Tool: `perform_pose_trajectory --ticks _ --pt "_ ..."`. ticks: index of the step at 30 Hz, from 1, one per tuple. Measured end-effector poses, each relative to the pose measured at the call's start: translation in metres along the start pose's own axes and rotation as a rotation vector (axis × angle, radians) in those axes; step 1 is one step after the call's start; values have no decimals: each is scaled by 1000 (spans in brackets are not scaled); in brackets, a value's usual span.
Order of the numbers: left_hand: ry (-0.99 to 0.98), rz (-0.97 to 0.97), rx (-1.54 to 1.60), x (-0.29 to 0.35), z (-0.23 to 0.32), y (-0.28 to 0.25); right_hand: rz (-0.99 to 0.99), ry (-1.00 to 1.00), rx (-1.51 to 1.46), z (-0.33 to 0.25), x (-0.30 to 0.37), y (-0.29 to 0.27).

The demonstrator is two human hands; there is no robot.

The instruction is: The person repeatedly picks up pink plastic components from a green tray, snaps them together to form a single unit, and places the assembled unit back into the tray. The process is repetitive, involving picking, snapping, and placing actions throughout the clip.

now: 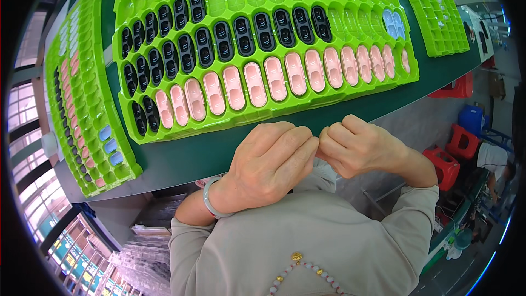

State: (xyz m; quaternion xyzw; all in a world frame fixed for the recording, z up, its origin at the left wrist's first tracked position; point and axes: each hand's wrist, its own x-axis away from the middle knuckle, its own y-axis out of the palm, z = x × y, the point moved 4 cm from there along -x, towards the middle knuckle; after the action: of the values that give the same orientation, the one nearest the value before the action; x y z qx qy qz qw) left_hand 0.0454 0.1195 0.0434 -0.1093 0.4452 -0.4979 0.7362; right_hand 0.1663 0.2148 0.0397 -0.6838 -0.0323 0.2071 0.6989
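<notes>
In front of my chest, my left hand (272,160) and my right hand (359,145) meet with curled fingers, close to the table's near edge. Both are closed; whatever the fingertips pinch is hidden behind them. A pale bangle (209,200) circles my left wrist. Just beyond lies a bright green moulded tray (235,122) with rows of oval pockets. Its nearest row holds many pink oblong shells (255,85), with black ones at the left end. Black oblong shells (263,32) with two round wells fill much of the rows behind. Light blue pieces (393,24) sit at the right.
A second green tray (118,126) on the left carries black, pink and light blue pieces. Another green tray (435,13) stands at the far right. The dark green table (181,159) ends near my body. Red stools (441,167) and another person (491,160) are off to the right.
</notes>
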Motion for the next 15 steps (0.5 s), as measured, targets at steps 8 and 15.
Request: perform_pose_trajectory --ticks 8,15 --pt "31 6 -16 2 7 1 65 107 -17 2 -1 5" --pt "-65 74 32 -2 -2 -15 169 175 -135 -2 7 7"
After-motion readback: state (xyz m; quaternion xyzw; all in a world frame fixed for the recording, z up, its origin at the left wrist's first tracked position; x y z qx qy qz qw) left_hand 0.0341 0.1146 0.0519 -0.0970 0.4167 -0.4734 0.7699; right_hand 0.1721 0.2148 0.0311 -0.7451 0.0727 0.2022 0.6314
